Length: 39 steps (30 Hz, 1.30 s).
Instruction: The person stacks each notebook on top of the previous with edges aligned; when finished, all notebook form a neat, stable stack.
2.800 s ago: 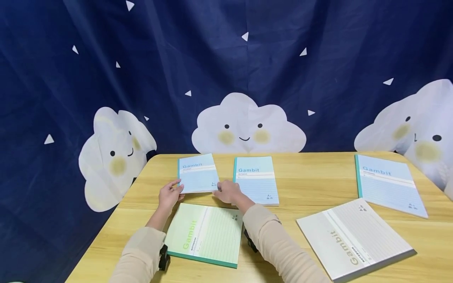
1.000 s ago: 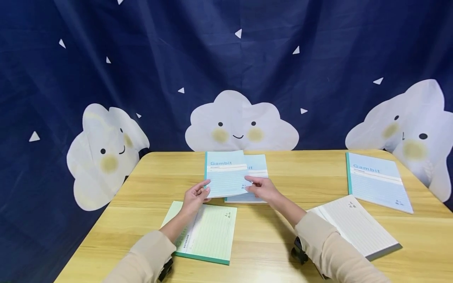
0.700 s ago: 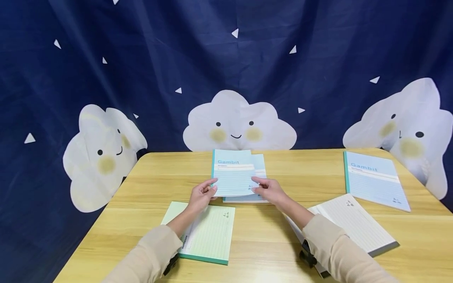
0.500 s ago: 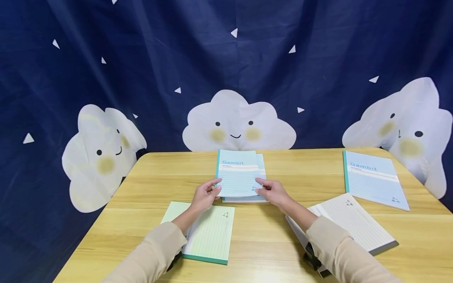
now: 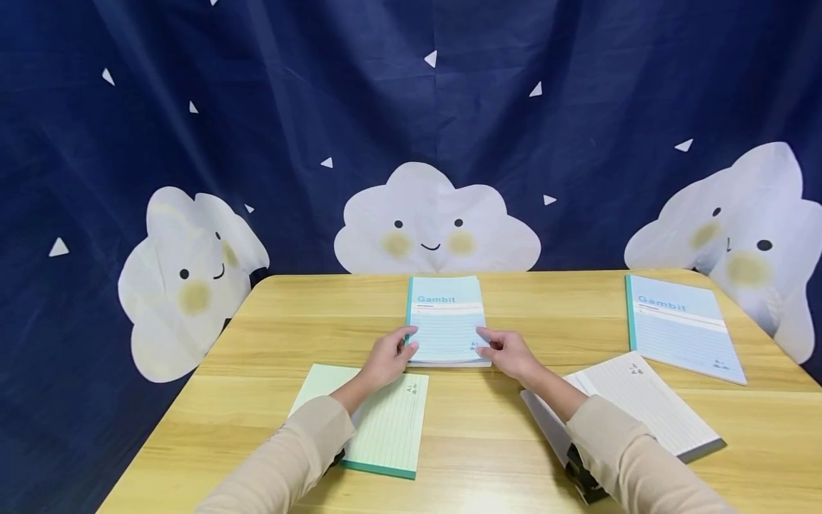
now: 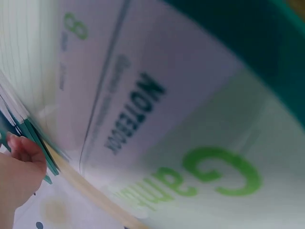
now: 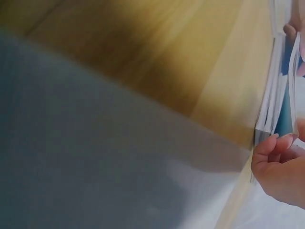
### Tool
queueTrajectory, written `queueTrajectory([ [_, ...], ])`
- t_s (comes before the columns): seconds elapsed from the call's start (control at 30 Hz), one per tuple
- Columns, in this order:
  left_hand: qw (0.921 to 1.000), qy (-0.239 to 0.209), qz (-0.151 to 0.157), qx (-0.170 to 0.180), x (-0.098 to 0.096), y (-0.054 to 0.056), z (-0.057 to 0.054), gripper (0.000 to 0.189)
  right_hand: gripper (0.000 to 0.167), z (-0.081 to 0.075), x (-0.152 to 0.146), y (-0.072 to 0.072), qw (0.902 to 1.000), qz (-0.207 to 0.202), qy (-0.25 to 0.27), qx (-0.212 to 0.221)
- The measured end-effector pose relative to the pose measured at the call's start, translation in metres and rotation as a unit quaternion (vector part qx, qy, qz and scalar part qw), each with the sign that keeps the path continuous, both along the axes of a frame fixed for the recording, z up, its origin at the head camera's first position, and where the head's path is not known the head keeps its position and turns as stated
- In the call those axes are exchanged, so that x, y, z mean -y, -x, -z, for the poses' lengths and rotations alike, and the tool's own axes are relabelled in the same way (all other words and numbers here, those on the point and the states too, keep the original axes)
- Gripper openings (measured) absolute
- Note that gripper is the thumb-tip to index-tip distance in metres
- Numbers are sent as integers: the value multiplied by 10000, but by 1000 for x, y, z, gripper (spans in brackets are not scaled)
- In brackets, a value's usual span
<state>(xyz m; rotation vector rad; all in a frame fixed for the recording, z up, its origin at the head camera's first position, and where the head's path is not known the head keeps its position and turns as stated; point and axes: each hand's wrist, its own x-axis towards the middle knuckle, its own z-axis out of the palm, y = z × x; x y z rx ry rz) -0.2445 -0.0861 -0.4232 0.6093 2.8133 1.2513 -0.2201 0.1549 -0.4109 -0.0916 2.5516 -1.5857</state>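
Observation:
A light blue notebook with a teal spine is held between both hands at the back middle of the table. At its spine edge, my left hand pinches it between thumb and fingers. Opposite, my right hand grips the lower right edge the same way. Beneath lies a second blue notebook, mostly covered, only a strip showing along the near edge. In the right wrist view a narrow gap parts the upper notebook from the lower one.
A green notebook lies under my left forearm, filling much of the left wrist view. Partly below my right forearm is a grey notebook. Another blue notebook rests at the back right of the wooden table. Behind hangs a dark blue curtain.
Both hands have lifted the blue notebook from the back left and carried it right, over the second blue notebook. Since half a second ago it has shifted further right and lower, nearly aligned with it.

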Motion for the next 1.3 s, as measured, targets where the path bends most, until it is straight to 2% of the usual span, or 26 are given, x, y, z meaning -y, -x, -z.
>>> queueTrajectory([
  [0.07, 9989, 440, 67, -140, -1, 1, 0, 37, 45, 1, 0, -1, 9998, -30, -172, -133],
  [0.2, 9917, 1211, 204, -386, -2, 1, -1, 40, 44, 3, -1, -2, 9990, -90, -359, -256],
  [0.4, 9807, 1858, 329, -512, -4, 2, -2, 42, 45, 3, 1, -3, 9985, -87, -515, -178],
  [0.7, 9662, 2497, 353, -535, -8, 1, -5, 43, 46, 3, 2, -3, 9952, -154, -896, -372],
  [0.87, 9555, 2855, 412, -611, -10, 1, -5, 43, 44, 3, 5, -3, 9885, -127, -1365, -633],
  [1.03, 9480, 3056, 538, -714, -10, 1, -4, 44, 44, 5, 9, -3, 9844, -14, -1649, -604],
  [1.3, 9489, 2971, 563, -899, -9, 1, -2, 43, 45, 6, 11, -3, 9829, -3, -1741, -604],
])
